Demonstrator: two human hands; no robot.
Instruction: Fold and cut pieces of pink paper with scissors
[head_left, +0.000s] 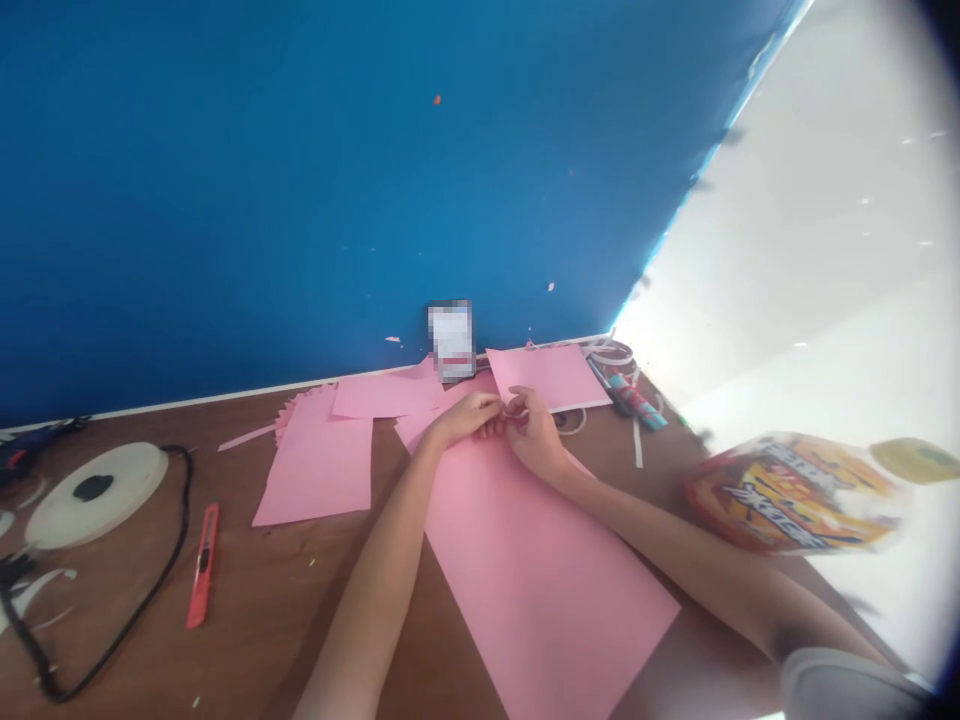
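Left hand [471,415] and right hand [534,430] adjacent over long pink sheet [551,570]; each grip: cannot tell, detail too small. Red cutter [202,570]: 8 o'clock from hands.

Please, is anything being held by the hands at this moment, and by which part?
The left hand and right hand come close together over the long pink paper sheet; whether their fingers pinch something small there cannot be told.

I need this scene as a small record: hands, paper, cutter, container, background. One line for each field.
Hands: left hand and right hand close together above a long pink sheet; anything held unclear
Paper: other pink sheets, left of and beyond the hands
Cutter: red, lying on the brown table
Container: yellow-capped, right of the right forearm
Background: blue wall
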